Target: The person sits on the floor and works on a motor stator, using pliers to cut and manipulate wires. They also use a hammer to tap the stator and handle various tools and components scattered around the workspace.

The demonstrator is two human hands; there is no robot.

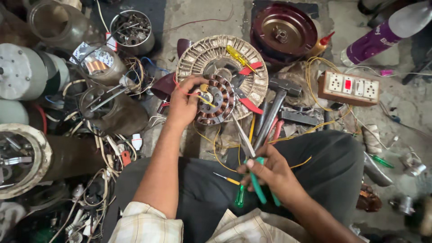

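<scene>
Down on the concrete floor (198, 18), between my knees and the maroon fan cover (283, 29), the round ribbed fan housing (198, 56) lies flat so it cannot roll. On its near edge sits the copper-wound stator (220, 100), tilted a little toward me, likely so I can see the windings. My left hand (182, 102) wraps over its left rim, fingers curled tight, thumb on the hub, pinning it steady with the red wire under my grip. My right hand (265, 173) rests on my lap, fingers closed around the green-handled pliers (254, 168), jaws aimed up at the stator. 1 small green screwdriver (235, 189) lies on my trousers beside that hand, within reach.
</scene>
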